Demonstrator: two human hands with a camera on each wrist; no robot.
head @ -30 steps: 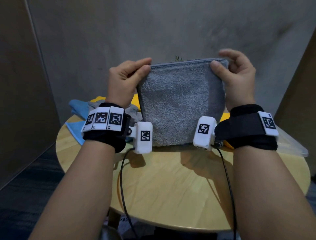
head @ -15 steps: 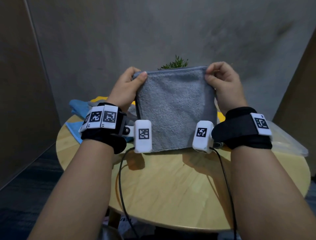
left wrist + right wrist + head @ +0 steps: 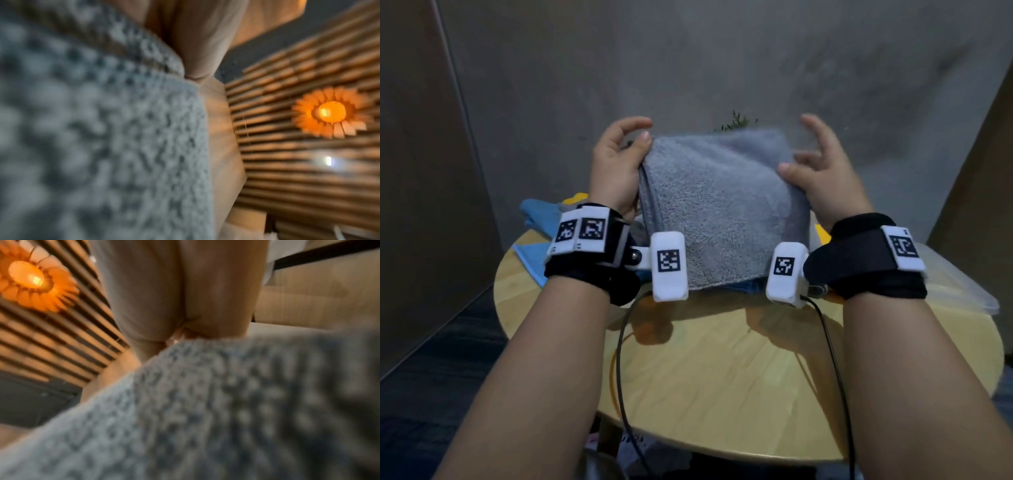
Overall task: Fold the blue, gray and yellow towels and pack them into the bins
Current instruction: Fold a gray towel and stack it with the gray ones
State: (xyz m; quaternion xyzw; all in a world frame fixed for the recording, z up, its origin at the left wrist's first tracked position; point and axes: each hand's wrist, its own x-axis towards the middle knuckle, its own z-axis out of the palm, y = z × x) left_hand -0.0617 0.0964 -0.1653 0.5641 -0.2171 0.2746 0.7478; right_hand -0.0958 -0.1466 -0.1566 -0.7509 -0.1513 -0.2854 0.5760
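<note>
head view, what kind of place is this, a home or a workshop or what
Probably a lounge or cafe-like corner indoors, though I can't be sure. A small round wooden table stands against a plain grey wall, and the wrist views look up at a slatted wooden ceiling with an orange flower-shaped lamp.

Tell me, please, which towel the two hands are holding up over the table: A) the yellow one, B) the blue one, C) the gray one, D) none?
C: the gray towel is up between the left hand and the right hand, while the blue towel lies on the table behind.
</note>
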